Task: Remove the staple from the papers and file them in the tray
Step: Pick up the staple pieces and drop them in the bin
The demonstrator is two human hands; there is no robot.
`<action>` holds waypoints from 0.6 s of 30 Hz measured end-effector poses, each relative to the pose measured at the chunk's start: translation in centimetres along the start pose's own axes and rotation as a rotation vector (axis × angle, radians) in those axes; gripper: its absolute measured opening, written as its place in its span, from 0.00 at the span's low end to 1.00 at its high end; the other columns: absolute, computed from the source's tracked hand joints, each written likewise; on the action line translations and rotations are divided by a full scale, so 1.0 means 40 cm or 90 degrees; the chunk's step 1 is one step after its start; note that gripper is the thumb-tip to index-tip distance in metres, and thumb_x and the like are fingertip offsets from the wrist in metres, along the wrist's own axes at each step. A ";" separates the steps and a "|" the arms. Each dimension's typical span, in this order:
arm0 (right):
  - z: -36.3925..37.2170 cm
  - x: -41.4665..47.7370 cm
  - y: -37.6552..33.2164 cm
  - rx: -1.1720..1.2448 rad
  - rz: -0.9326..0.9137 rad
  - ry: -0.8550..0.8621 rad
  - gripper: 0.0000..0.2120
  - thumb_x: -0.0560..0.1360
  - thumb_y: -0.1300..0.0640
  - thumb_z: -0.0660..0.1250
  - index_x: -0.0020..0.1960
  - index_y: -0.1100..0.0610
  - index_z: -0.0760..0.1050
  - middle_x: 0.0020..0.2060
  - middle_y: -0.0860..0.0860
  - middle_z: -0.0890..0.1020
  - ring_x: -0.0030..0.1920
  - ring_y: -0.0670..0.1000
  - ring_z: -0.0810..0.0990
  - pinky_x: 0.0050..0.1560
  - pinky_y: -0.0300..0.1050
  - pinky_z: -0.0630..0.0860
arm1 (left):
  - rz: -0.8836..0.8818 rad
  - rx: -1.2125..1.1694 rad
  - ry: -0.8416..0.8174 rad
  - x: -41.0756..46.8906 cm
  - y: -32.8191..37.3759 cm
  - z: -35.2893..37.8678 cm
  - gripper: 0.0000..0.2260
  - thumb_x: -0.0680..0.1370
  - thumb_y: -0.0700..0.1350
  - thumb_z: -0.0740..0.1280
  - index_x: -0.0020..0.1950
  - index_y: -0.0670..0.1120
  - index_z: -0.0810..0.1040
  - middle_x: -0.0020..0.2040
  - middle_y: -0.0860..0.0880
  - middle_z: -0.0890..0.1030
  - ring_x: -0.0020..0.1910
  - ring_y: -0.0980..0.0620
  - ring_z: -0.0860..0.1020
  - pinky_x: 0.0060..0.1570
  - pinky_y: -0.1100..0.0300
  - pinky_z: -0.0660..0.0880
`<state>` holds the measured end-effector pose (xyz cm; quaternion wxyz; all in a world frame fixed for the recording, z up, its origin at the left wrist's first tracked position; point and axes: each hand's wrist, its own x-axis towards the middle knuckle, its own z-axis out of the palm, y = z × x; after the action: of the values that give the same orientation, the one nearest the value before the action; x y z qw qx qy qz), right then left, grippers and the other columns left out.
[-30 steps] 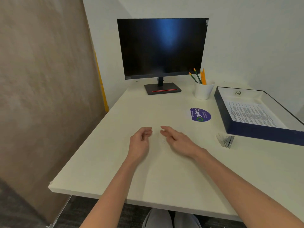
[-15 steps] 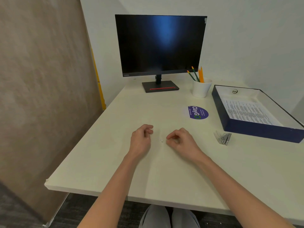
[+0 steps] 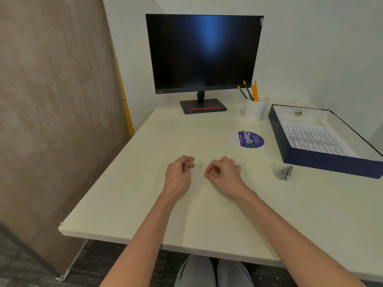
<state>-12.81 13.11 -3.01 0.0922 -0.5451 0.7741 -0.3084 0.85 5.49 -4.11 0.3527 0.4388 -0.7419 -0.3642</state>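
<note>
Papers (image 3: 315,139) lie flat inside the blue tray (image 3: 323,163) at the right of the bench (image 3: 145,183); nothing else sits in it that I can make out, apart from a small round mark on its floor. I judge filing done, or very nearly so. Staple remover (image 3: 282,172) rests on the bench just in front of the tray's near wall, untouched by either hand. Right hand (image 3: 224,172) rests mid-bench, thumb and forefinger pressed together in a pinch; a tiny pale speck shows at the fingertips, possibly the pulled staple, but it is too small for me to confirm. Left hand (image 3: 179,175) lies beside it, not touching, fingers loosely curled, holding nothing I can see. What is left, in my judgement: dispose of the staple, if that is what the pinch holds. Count: one tray, one visible printed sheet on top (stack depth not readable), one staple remover, one monitor (image 3: 204,52), one white cup (image 3: 256,109) with roughly four pencils, one purple sticker (image 3: 249,139), two hands.
</note>
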 end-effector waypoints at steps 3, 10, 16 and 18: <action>0.012 0.002 0.003 -0.047 -0.006 -0.008 0.05 0.75 0.50 0.65 0.48 0.49 0.78 0.45 0.46 0.69 0.56 0.50 0.68 0.54 0.44 0.57 | 0.009 0.003 -0.005 -0.002 0.001 -0.001 0.19 0.76 0.33 0.54 0.58 0.47 0.79 0.50 0.51 0.82 0.46 0.55 0.76 0.48 0.64 0.71; 0.005 0.003 0.012 -0.009 0.003 -0.030 0.04 0.77 0.51 0.61 0.44 0.46 0.72 0.45 0.46 0.69 0.54 0.50 0.67 0.56 0.43 0.58 | 0.085 0.065 -0.043 -0.005 0.002 -0.002 0.11 0.76 0.40 0.63 0.49 0.51 0.83 0.46 0.53 0.76 0.47 0.54 0.75 0.52 0.62 0.72; -0.001 0.010 0.015 0.012 0.022 -0.033 0.04 0.78 0.51 0.61 0.45 0.47 0.72 0.45 0.46 0.70 0.56 0.52 0.68 0.60 0.46 0.61 | 0.089 0.083 -0.116 0.002 0.009 -0.010 0.05 0.72 0.46 0.69 0.41 0.56 0.83 0.40 0.58 0.76 0.49 0.52 0.75 0.56 0.53 0.73; -0.002 0.010 0.015 0.019 0.025 -0.030 0.04 0.78 0.51 0.61 0.45 0.47 0.72 0.44 0.46 0.70 0.56 0.52 0.68 0.59 0.45 0.61 | 0.087 0.086 -0.118 0.008 0.012 -0.010 0.04 0.71 0.46 0.70 0.40 0.56 0.83 0.39 0.58 0.76 0.49 0.52 0.76 0.58 0.50 0.72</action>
<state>-13.49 12.91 -3.20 0.1245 -0.5355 0.7776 -0.3050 0.87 5.27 -3.43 0.2762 0.3744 -0.8225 -0.3271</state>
